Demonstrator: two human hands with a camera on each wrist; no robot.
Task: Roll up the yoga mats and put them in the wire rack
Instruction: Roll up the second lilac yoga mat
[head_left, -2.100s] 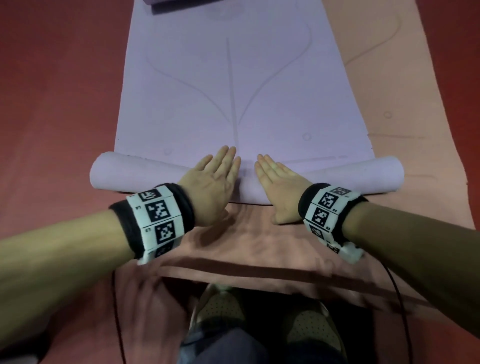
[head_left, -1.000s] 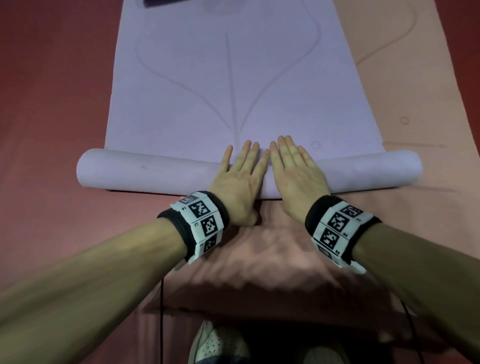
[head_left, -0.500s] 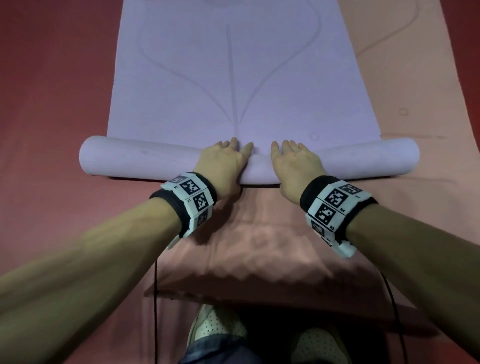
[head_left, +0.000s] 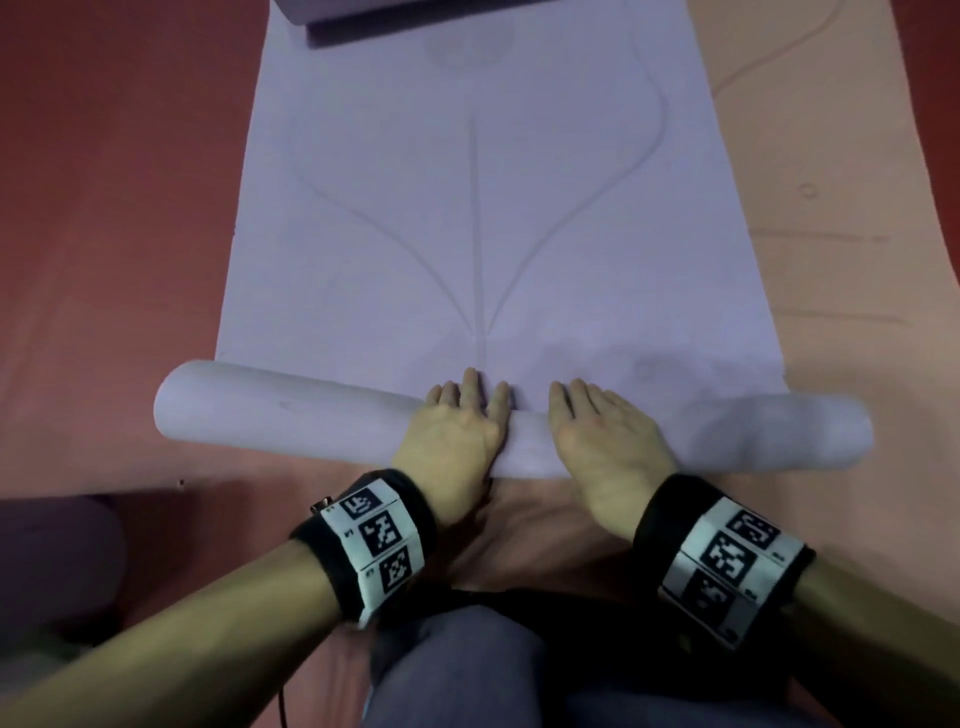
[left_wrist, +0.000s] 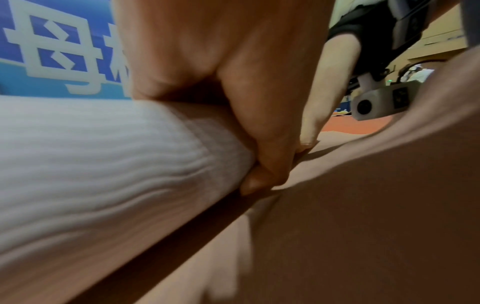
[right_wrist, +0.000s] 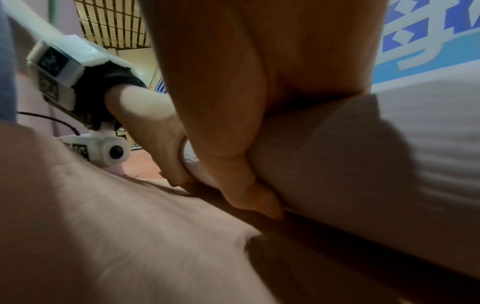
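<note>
A lilac yoga mat (head_left: 493, 208) lies flat on a peach mat (head_left: 831, 260), and its near end is rolled into a tube (head_left: 285, 415) that lies crosswise. Both hands sit side by side on the middle of that roll. My left hand (head_left: 454, 426) drapes over the top, its fingertips on the far side. In the left wrist view its thumb (left_wrist: 257, 181) tucks under the ribbed roll (left_wrist: 91, 164). My right hand (head_left: 597, 431) grips the same way, and its thumb (right_wrist: 259, 203) is pressed into the roll (right_wrist: 376, 164) from below.
Red floor (head_left: 104, 208) lies to the left. A dark purple roll (head_left: 52, 561) sits at the lower left, and another dark purple piece (head_left: 415, 15) lies across the lilac mat's far end. My knee (head_left: 467, 670) is just behind the wrists. No wire rack shows in the head view.
A second ago my fingers lay flat across the roll; they have since curled over its top. Both hands stay at the middle, and the view has come closer.
</note>
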